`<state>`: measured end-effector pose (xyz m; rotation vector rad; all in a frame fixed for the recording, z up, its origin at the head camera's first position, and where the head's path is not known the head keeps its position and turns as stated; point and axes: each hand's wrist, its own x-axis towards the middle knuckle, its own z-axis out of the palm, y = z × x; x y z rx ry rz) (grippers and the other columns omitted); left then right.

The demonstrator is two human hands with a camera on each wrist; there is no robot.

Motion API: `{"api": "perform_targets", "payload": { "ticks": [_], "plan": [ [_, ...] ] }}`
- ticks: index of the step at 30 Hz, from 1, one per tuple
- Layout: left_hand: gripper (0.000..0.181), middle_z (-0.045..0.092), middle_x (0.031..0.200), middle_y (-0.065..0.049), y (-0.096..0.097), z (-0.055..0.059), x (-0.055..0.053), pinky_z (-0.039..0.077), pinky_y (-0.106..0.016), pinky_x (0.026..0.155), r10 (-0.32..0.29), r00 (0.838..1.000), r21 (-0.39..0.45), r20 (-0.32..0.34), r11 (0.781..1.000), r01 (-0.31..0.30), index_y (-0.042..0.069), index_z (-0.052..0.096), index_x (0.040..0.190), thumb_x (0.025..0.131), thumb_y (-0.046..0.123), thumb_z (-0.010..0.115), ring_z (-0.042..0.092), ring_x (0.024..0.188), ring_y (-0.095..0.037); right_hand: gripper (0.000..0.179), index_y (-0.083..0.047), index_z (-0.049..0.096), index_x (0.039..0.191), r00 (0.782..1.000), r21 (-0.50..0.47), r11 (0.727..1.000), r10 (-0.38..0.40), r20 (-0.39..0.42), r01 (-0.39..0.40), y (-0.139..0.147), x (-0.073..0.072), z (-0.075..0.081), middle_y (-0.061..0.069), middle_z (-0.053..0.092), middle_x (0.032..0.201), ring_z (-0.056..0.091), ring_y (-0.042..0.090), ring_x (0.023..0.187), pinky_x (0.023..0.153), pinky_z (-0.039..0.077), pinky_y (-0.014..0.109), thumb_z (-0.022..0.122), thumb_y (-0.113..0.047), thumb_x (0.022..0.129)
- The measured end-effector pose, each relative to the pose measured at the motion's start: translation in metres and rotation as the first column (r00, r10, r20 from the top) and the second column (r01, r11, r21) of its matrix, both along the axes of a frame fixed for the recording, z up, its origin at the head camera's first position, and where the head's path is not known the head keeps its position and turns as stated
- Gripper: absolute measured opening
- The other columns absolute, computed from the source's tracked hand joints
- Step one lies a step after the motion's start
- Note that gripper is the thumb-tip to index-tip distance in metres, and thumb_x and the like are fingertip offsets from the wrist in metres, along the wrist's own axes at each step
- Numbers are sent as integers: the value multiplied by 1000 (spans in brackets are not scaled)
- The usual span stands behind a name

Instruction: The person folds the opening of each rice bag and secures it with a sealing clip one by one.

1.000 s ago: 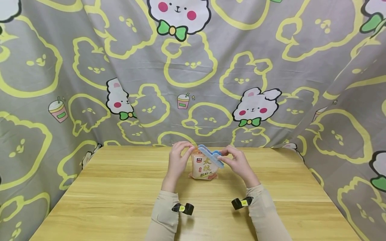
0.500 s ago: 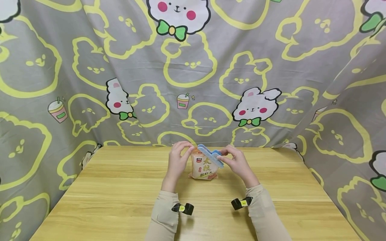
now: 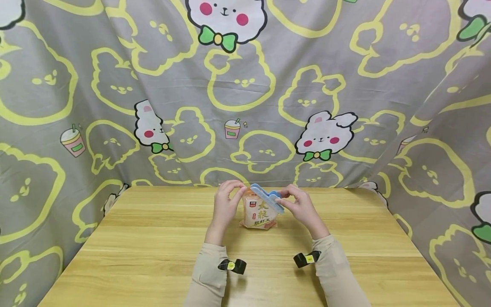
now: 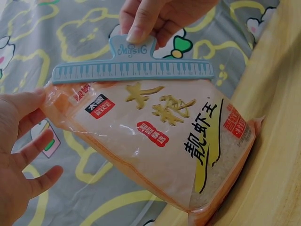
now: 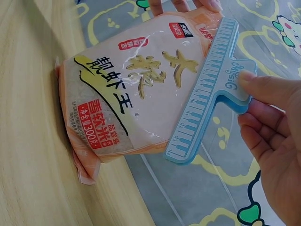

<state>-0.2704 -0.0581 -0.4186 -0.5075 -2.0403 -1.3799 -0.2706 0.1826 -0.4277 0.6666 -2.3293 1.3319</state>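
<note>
A small orange-and-white bag of rice (image 3: 258,215) stands upright on the wooden table, its printed front toward me. Across its top edge lies a light blue clip (image 4: 134,70) with a piano-key pattern and the word "Music", slanting down to the right in the head view. My right hand (image 3: 301,206) pinches the clip's handle between thumb and fingers. With thumb and index finger my left hand (image 3: 228,202) pinches the bag's upper left corner, the other fingers spread apart in the left wrist view. The clip covers part of the bag's top edge.
The light wooden table (image 3: 153,256) ends at the back against a grey curtain (image 3: 245,94) with yellow outlines and rabbit prints. The curtain also runs along both sides. A black wrist camera (image 3: 233,266) sits on the left sleeve, another wrist camera (image 3: 307,258) on the right.
</note>
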Motion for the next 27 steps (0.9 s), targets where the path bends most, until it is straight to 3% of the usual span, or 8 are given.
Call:
{"api": "perform_targets", "payload": {
  "ticks": [9,20,27],
  "plan": [
    [10,71,101,-8,0,0,0,43,-46,103,-5,1000,15,16,1000,5,8,71,88,89,18,70,61,104,-26,13,-9,73,97,1000,-19,1000,5,28,-4,0,0,-1,5,67,87,56,13,86,79,50,37,74,-14,85],
    [9,71,101,-9,0,0,-1,41,-48,106,-3,1000,16,5,1000,3,7,71,89,88,16,71,62,104,-27,15,-7,71,99,999,-25,1000,7,40,-6,0,1,0,6,66,89,55,9,86,80,51,48,74,-10,85],
    [9,71,102,-10,0,1,0,41,-48,106,-4,1000,21,18,1000,4,7,71,89,89,16,70,62,104,-27,15,-7,72,100,999,-28,1000,5,44,-4,-2,0,0,6,66,90,55,8,86,80,51,48,74,-11,85]
  ]
}}
